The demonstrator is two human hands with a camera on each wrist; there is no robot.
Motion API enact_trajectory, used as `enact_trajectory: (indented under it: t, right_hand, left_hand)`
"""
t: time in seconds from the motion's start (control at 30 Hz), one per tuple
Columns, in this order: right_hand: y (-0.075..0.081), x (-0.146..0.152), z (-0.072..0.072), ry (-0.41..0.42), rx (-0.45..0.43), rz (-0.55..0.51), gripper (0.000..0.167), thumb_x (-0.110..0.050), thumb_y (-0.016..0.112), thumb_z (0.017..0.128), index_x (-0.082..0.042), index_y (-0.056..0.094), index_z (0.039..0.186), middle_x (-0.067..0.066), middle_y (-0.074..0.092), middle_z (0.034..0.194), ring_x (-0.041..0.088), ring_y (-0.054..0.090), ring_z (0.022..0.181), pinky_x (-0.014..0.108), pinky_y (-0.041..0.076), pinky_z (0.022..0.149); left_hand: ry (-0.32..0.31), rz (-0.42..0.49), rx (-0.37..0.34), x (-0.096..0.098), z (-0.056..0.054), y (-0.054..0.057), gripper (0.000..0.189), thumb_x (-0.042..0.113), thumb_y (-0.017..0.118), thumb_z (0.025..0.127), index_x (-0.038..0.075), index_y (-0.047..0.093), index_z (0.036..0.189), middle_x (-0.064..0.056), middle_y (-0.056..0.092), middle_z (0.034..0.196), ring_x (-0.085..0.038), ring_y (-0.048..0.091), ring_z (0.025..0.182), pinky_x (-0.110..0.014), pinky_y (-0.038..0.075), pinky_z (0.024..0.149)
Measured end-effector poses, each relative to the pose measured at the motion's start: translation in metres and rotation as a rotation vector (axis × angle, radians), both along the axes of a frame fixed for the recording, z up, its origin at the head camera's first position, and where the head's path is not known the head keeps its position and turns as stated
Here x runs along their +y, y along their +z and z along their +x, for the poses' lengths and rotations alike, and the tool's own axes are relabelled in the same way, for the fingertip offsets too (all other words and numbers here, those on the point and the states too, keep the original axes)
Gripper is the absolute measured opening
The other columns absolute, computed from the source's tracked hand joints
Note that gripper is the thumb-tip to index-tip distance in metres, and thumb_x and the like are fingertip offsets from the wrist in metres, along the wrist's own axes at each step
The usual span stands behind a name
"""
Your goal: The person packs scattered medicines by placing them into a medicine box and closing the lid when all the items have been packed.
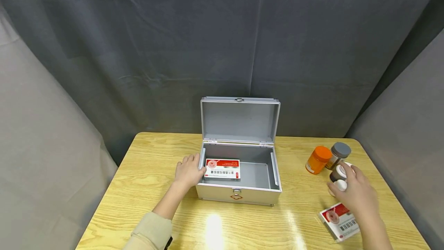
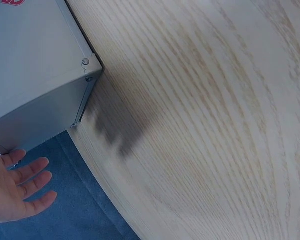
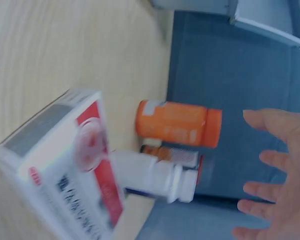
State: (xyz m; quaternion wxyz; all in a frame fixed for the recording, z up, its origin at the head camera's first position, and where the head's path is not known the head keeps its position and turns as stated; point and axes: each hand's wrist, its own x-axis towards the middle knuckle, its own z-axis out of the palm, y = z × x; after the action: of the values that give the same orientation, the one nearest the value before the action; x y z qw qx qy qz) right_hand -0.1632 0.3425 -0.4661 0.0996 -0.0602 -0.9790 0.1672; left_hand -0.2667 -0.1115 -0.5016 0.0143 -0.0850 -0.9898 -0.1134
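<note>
An aluminium case (image 1: 239, 196) stands on the table with its lid (image 1: 240, 120) raised. My left hand (image 1: 189, 171) rests at the case's left rim, thumb over the edge; in the left wrist view its fingers (image 2: 34, 170) are spread outside the wall. Inside the case, at the left, lies a red-and-white medicine box (image 1: 222, 169). My right hand (image 1: 360, 192) hovers over two white-capped bottles, one dark (image 1: 337, 173) and one white (image 1: 340, 185), partly covering them. Its fingers (image 3: 262, 189) are parted and hold nothing in the right wrist view. Another medicine box (image 1: 338, 223) lies beneath the right wrist.
Just behind the white-capped bottles are an orange bottle (image 1: 315, 161) and a grey-lidded bottle (image 1: 340, 151). The wooden table (image 1: 138, 188) ends at a dark curtain (image 1: 173, 68) at the back, with pale grey cloth (image 1: 45, 146) on both sides.
</note>
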Motion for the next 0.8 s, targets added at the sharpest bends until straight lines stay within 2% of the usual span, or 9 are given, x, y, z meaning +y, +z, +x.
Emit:
enact_trajectory:
  t: [0.13, 0.37, 0.63, 0.8]
  right_hand:
    - [-0.009, 0.011, 0.005, -0.119, -0.055, -0.033, 0.081, -0.042, 0.062, 0.080, 0.001, 0.026, 0.138, 0.039, 0.029, 0.126, 0.057, 0.032, 0.107, 0.069, 0.033, 0.072]
    - [-0.027, 0.023, 0.009, -0.328, -0.218, -0.138, 0.091, -0.048, 0.060, 0.080, 0.002, 0.016, 0.142, 0.041, 0.020, 0.129, 0.059, 0.027, 0.109, 0.068, 0.035, 0.072]
    - [-0.057, 0.028, 0.014, -0.459, -0.325, -0.211, 0.097, -0.062, 0.054, 0.078, 0.002, 0.015, 0.140, 0.042, 0.016, 0.126, 0.059, 0.020, 0.112, 0.068, 0.031, 0.078]
    - [-0.067, 0.028, 0.017, -0.517, -0.362, -0.250, 0.099, -0.062, 0.053, 0.078, 0.005, 0.013, 0.138, 0.044, 0.014, 0.124, 0.060, 0.019, 0.111, 0.069, 0.030, 0.079]
  left_hand:
    - [0.002, -0.001, -0.005, -0.001, 0.000, 0.000, 0.055, 0.039, 0.049, 0.086, 0.007, 0.043, 0.130, -0.016, 0.051, 0.124, -0.033, 0.044, 0.115, -0.052, 0.037, 0.089]
    - [-0.007, 0.005, -0.013, -0.001, 0.000, 0.002, 0.055, 0.039, 0.049, 0.086, 0.006, 0.042, 0.130, -0.017, 0.050, 0.125, -0.035, 0.043, 0.117, -0.054, 0.036, 0.090]
    - [-0.005, 0.001, -0.020, -0.001, 0.001, 0.003, 0.056, 0.039, 0.049, 0.087, 0.006, 0.042, 0.131, -0.016, 0.050, 0.126, -0.034, 0.043, 0.118, -0.053, 0.036, 0.091]
    - [-0.008, 0.001, -0.025, -0.001, 0.002, 0.003, 0.057, 0.040, 0.049, 0.086, 0.006, 0.042, 0.131, -0.017, 0.050, 0.125, -0.035, 0.043, 0.117, -0.053, 0.036, 0.091]
